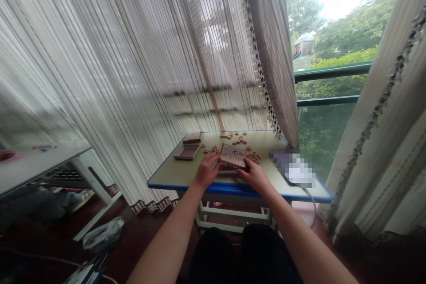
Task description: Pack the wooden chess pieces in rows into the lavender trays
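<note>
Near the front edge of the desk, a flat brown box lid [233,155] with printed markings is tilted above a lower box part [228,171]. My left hand [207,171] is closed at the lid's left edge, thumb toward its front corner. At the right front corner, my right hand [254,174] grips the lid between thumb and fingers. Small round wooden pieces [253,158] lie loose to the right of the lid, with more to its left and behind it. What lies in the lower box part is mostly hidden by the lid and hands.
An open shallow tray [187,152] stands at the desk's left, with a closed brown box [192,138] behind it. A flat, partly blurred device [293,167] with a cable lies on the right. Blue trim edges the desk [169,176]. Curtains [133,75] hang close behind.
</note>
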`<control>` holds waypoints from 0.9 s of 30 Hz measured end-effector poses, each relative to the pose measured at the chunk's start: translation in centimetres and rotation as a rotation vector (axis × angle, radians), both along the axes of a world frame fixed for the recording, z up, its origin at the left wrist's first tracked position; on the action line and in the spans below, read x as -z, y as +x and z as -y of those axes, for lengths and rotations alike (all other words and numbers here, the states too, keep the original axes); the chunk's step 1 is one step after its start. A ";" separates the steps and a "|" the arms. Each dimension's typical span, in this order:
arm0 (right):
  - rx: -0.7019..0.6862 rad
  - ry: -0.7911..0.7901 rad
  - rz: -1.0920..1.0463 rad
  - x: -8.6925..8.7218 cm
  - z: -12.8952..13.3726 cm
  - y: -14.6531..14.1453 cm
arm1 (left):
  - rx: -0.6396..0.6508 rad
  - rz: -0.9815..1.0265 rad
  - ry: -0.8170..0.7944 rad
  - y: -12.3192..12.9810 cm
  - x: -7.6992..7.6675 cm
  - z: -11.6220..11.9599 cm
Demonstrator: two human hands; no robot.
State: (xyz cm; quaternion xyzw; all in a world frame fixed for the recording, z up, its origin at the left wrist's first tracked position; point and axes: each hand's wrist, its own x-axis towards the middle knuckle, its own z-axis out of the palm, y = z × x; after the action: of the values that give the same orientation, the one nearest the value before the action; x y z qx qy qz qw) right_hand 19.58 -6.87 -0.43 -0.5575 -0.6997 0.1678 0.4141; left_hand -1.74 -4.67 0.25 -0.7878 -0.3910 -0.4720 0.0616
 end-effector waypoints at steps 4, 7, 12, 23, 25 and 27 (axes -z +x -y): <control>-0.017 -0.025 0.041 -0.1 -0.1 -0.1 | -0.023 0.007 -0.040 -0.2 -0.2 0.3; -0.013 -0.001 0.117 0.0 -0.3 -0.2 | -0.020 0.052 -0.148 -0.4 -0.3 0.1; -0.012 0.030 0.244 0.1 -0.3 -0.5 | 0.025 0.139 -0.317 -0.5 -0.2 0.1; -0.016 0.087 0.357 1.0 -0.4 -0.9 | -0.012 -0.037 -0.409 -0.6 0.1 -0.1; -0.018 0.084 0.352 1.1 -0.6 -0.9 | -0.042 -0.061 -0.429 -0.4 -0.1 0.1; -0.013 0.082 0.354 1.2 -0.6 -0.9 | -0.067 -0.070 -0.429 -0.2 -0.2 0.3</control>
State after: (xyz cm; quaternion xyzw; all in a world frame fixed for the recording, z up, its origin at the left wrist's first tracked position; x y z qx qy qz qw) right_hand 18.72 -6.25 -1.62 -0.5562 -0.7716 0.0409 0.3059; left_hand -1.96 -4.94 0.42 -0.7852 -0.5060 -0.3482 -0.0783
